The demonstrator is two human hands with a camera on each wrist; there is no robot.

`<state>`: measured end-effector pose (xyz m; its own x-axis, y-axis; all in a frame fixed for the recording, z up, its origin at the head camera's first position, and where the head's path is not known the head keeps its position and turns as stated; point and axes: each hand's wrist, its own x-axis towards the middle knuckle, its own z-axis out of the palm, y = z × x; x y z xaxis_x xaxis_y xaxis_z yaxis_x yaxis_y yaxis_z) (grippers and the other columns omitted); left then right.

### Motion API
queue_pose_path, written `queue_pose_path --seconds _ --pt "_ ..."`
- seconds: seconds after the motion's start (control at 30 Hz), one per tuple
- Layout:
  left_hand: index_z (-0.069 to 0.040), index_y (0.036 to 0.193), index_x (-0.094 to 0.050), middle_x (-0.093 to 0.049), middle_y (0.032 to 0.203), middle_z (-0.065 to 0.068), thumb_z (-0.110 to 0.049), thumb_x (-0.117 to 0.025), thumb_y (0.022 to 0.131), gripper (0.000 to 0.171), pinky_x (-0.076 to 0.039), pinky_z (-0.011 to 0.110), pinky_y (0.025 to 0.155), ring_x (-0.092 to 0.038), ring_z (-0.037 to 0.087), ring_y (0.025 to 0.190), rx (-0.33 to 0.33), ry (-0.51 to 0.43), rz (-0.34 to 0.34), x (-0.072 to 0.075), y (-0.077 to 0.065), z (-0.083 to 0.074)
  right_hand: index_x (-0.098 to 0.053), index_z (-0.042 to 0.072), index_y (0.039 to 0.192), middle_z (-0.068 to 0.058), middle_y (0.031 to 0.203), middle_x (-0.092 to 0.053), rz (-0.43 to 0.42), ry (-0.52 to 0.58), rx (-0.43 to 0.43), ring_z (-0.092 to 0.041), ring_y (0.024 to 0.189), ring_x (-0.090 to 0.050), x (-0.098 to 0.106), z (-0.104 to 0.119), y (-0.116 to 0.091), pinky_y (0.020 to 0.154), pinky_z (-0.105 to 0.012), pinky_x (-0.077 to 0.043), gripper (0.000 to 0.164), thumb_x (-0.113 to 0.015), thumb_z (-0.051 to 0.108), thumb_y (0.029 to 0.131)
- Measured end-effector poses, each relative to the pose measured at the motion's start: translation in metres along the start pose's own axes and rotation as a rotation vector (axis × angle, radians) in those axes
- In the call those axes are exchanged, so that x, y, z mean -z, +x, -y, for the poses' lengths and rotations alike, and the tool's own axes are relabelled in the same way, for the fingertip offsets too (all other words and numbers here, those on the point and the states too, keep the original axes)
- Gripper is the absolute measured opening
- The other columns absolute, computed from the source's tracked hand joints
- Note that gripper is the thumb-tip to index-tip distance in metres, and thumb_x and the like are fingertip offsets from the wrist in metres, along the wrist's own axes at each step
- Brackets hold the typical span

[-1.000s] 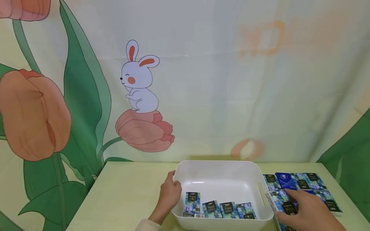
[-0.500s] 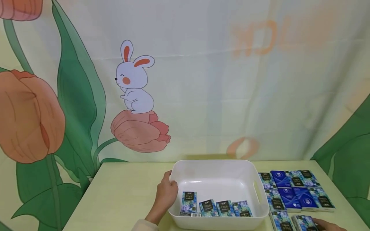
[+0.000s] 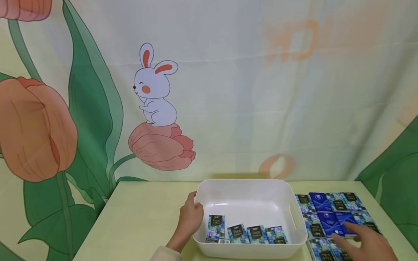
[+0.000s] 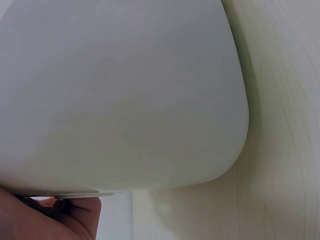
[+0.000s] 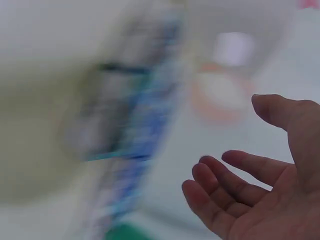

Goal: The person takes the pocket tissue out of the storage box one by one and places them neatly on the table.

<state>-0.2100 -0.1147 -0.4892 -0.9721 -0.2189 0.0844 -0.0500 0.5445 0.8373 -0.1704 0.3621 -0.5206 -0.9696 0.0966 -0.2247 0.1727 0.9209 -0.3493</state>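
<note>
My left hand (image 3: 192, 217) grips the left end of a white plastic bin (image 3: 248, 251), its fingers curled at the handle side. In the left wrist view the bin's wall (image 4: 125, 100) fills most of the picture, with the curled hand (image 4: 55, 220) at lower left. Several small tissue packs (image 3: 216, 226) with blue floral print lie along the bin's near side. To the right of the bin, my right hand (image 3: 369, 244) hovers over rows of tissue packs (image 3: 313, 226). Its fingers are spread and hold nothing, as the right wrist view of the hand (image 5: 260, 205) confirms.
The packs right of the bin lie side by side in rows on a pale wooden table (image 3: 140, 214); some show plain blue backs (image 3: 319, 202). Behind the table hangs a curtain (image 3: 228, 108) printed with a rabbit and tulips.
My right hand has put a tissue pack down in the front row, let go of it and lifted up and left over the packs. The left hand keeps its hold on the bin.
</note>
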Motion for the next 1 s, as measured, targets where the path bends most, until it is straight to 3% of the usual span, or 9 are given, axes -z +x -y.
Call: queue_pose_path --seconds 0.1,0.23,0.37,0.47,0.63,0.73,0.83,0.9,1.0 --pt "0.003 0.142 -0.049 -0.062 0.126 0.029 -0.006 -0.047 0.096 0.046 -0.051 0.060 0.085 -0.063 0.036 0.102 0.003 0.001 -0.007 0.002 0.000 0.001 -0.058 -0.011 0.132 -0.030 0.117 -0.065 -0.150 0.050 0.152 -0.039 0.090 -0.067 0.040 0.065 -0.020 0.069 -0.055 -0.055 0.090 -0.063 0.068 0.087" --pt "0.002 0.142 -0.049 -0.062 0.126 0.029 -0.006 -0.047 0.096 0.046 -0.052 0.059 0.084 -0.063 0.036 0.103 0.007 0.004 -0.008 0.002 0.000 0.004 -0.061 -0.006 0.132 -0.024 0.116 -0.068 -0.253 0.104 0.369 -0.031 0.088 -0.069 0.078 0.142 -0.032 0.065 -0.046 -0.056 0.075 -0.068 0.057 0.091" --pt "0.002 0.141 -0.050 -0.063 0.126 0.028 -0.007 -0.048 0.096 0.045 -0.052 0.059 0.084 -0.063 0.035 0.100 0.001 0.005 -0.013 0.001 0.001 0.004 -0.059 -0.005 0.135 -0.022 0.115 -0.068 -0.193 0.116 0.484 -0.030 0.089 -0.069 0.093 0.202 -0.023 0.068 -0.046 -0.056 0.075 -0.066 0.055 0.092" --pt "0.002 0.141 -0.050 -0.063 0.125 0.027 -0.006 -0.048 0.097 0.045 -0.052 0.059 0.084 -0.063 0.034 0.099 0.002 0.000 -0.017 0.001 0.001 0.003 -0.059 -0.007 0.134 -0.022 0.115 -0.069 -0.141 0.098 0.543 -0.033 0.096 -0.068 0.096 0.240 -0.010 0.081 -0.050 -0.054 0.072 -0.066 0.051 0.093" --pt "0.002 0.141 -0.050 -0.064 0.122 0.027 -0.006 -0.048 0.096 0.045 -0.053 0.059 0.082 -0.063 0.033 0.095 0.006 -0.008 -0.010 -0.001 0.001 0.003 -0.059 -0.011 0.131 -0.024 0.118 -0.067 -0.046 0.070 0.559 -0.037 0.106 -0.065 0.084 0.291 0.011 0.090 -0.051 -0.050 0.072 -0.068 0.048 0.091" --pt "0.002 0.140 -0.051 -0.066 0.120 0.026 -0.006 -0.048 0.096 0.045 -0.053 0.058 0.082 -0.063 0.032 0.094 0.002 -0.011 -0.008 -0.001 0.001 0.004 -0.068 -0.008 0.108 -0.017 0.096 -0.069 0.018 0.015 0.536 -0.030 0.086 -0.066 0.062 0.315 0.021 0.074 -0.043 -0.053 0.060 -0.071 0.049 0.089" --pt "0.001 0.139 -0.051 -0.066 0.117 0.025 -0.006 -0.049 0.095 0.045 -0.053 0.056 0.081 -0.062 0.031 0.092 -0.003 -0.010 -0.005 0.000 0.001 0.004 -0.065 0.003 0.078 -0.004 0.067 -0.054 0.057 -0.071 0.529 -0.020 0.062 -0.054 0.034 0.334 0.025 0.059 -0.034 -0.044 0.050 -0.076 0.051 0.084" --pt "0.001 0.139 -0.052 -0.066 0.117 0.024 -0.006 -0.049 0.095 0.045 -0.053 0.055 0.080 -0.062 0.031 0.091 -0.014 -0.005 -0.005 0.001 0.001 0.003 -0.061 0.006 0.072 -0.001 0.061 -0.046 0.081 -0.143 0.534 -0.017 0.057 -0.046 0.015 0.343 0.025 0.056 -0.032 -0.040 0.051 -0.078 0.053 0.081" --pt "0.002 0.138 -0.053 -0.066 0.116 0.026 -0.005 -0.049 0.094 0.045 -0.053 0.054 0.078 -0.060 0.031 0.089 -0.029 0.006 -0.010 0.002 0.000 0.001 -0.063 0.007 0.077 0.000 0.064 -0.052 0.127 -0.252 0.540 -0.017 0.061 -0.049 -0.009 0.352 0.022 0.060 -0.033 -0.044 0.052 -0.079 0.057 0.078"
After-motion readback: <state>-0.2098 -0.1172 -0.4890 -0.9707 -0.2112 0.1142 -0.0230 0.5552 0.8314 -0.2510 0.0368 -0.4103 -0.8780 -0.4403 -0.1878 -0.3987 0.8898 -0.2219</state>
